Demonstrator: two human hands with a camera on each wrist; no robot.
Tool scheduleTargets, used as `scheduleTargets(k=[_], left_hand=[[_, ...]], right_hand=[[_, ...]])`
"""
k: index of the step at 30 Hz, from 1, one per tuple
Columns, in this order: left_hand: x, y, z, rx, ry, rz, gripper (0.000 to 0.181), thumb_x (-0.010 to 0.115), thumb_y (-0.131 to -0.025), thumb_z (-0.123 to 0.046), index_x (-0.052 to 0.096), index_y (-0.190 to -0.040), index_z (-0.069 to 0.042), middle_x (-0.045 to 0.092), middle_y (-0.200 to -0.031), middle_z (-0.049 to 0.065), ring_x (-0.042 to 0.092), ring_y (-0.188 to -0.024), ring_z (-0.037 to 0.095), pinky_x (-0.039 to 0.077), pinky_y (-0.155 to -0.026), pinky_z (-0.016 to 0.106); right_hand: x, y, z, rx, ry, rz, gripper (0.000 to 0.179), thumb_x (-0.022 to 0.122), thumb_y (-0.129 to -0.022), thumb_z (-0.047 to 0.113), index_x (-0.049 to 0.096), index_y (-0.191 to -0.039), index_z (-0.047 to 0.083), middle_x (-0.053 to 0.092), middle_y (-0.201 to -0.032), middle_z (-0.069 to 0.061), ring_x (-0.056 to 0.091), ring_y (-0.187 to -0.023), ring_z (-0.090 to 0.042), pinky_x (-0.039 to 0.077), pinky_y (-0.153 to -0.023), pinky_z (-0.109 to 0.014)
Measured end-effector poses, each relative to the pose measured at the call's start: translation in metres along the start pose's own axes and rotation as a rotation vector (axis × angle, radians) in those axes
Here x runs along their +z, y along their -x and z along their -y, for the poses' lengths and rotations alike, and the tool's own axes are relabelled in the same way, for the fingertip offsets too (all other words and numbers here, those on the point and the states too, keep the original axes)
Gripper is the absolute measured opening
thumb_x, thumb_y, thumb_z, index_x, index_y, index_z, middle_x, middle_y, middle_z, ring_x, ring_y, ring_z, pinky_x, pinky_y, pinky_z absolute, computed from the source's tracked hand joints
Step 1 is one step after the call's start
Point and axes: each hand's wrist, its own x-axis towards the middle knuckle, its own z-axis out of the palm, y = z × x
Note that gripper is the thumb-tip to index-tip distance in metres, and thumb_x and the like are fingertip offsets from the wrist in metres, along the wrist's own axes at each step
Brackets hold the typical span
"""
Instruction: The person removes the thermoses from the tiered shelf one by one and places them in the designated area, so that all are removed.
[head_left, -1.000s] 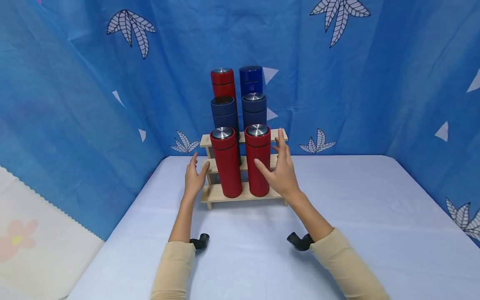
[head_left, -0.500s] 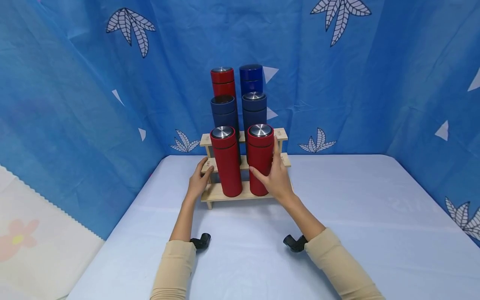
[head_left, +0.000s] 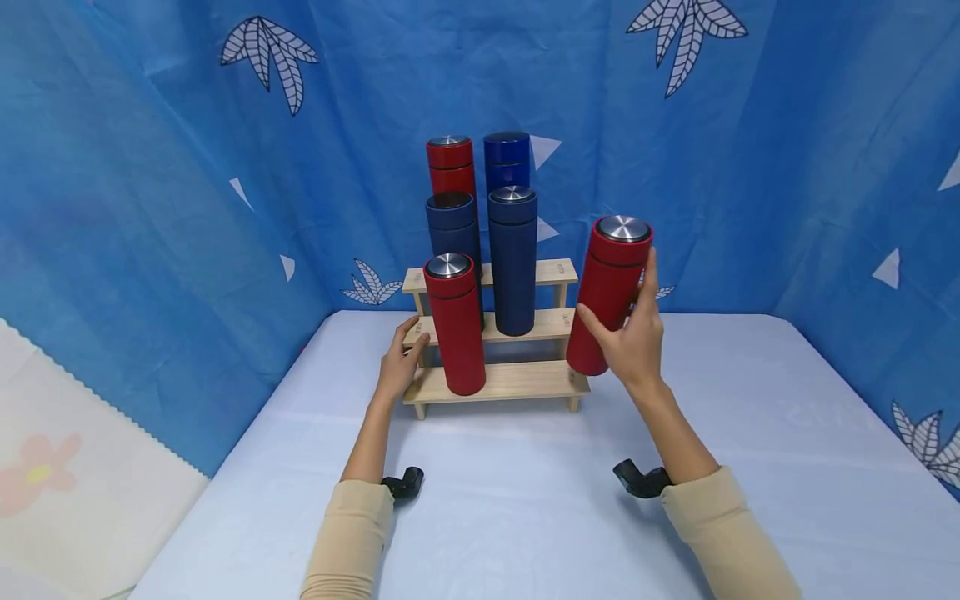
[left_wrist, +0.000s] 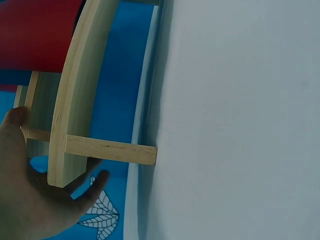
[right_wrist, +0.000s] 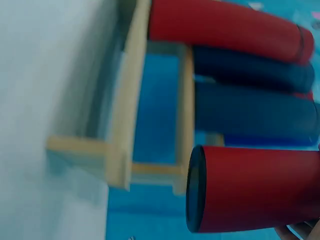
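My right hand (head_left: 633,342) grips a red flask (head_left: 609,292) with a steel lid, lifted clear of the rack and tilted, just right of the wooden stepped rack (head_left: 517,379). The right wrist view shows this red flask (right_wrist: 255,189) in the air beside the rack (right_wrist: 125,140). My left hand (head_left: 399,362) grips the rack's left end, thumb and fingers around the wood (left_wrist: 62,150). Another red flask (head_left: 454,325) stands on the lowest step. Two dark blue flasks (head_left: 513,258) stand on the middle step, one red and one blue on top.
The rack stands at the back of a pale blue table (head_left: 525,500), against a blue leaf-patterned cloth backdrop (head_left: 150,167) that closes in three sides. Black wrist camera mounts (head_left: 637,481) show on both forearms.
My right hand closed round the right-hand red flask on the lowest step, lifted it off and carried it right. My left hand moved onto the rack's left end and stays there.
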Motion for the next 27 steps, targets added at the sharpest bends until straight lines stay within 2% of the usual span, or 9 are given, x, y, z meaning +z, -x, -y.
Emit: scheduleTargets(k=[5,12,19,27], left_hand=[[0.0,0.001,-0.002,-0.012,0.003,0.0,0.061,0.043,-0.088,-0.062,0.03,-0.141,-0.036,0.032,-0.146,0.01,0.041,-0.123,0.034,0.037,-0.09,0.054],[-0.001,0.003,-0.005,-0.04,-0.007,0.02,0.063,0.042,-0.088,-0.063,0.027,-0.143,-0.036,0.034,-0.144,0.01,0.041,-0.122,0.032,0.038,-0.089,0.053],[-0.002,0.001,-0.006,-0.057,-0.018,0.028,0.064,0.041,-0.085,-0.067,0.028,-0.141,-0.04,0.035,-0.144,0.009,0.041,-0.123,0.03,0.036,-0.091,0.055],[-0.002,0.003,-0.005,-0.066,-0.02,0.038,0.064,0.041,-0.086,-0.067,0.026,-0.142,-0.039,0.034,-0.144,0.011,0.04,-0.123,0.031,0.035,-0.091,0.056]], right_hand=[[-0.013,-0.02,-0.014,0.027,0.056,-0.085,0.098,0.077,-0.076,0.023,0.012,-0.149,0.023,0.043,-0.134,-0.004,0.047,-0.115,-0.017,0.047,-0.083,-0.048],[-0.009,-0.029,-0.048,0.053,0.067,-0.1,0.097,0.076,-0.077,0.024,0.01,-0.149,0.023,0.038,-0.139,0.0,0.041,-0.121,-0.015,0.043,-0.089,-0.047],[0.008,-0.02,-0.083,0.125,0.067,-0.06,0.1,0.076,-0.077,0.023,0.006,-0.15,0.025,0.033,-0.143,0.0,0.036,-0.126,-0.016,0.039,-0.093,-0.048],[0.02,0.001,-0.105,0.207,0.086,0.005,0.101,0.075,-0.078,0.022,0.004,-0.149,0.028,0.031,-0.144,-0.008,0.036,-0.127,-0.024,0.038,-0.093,-0.052]])
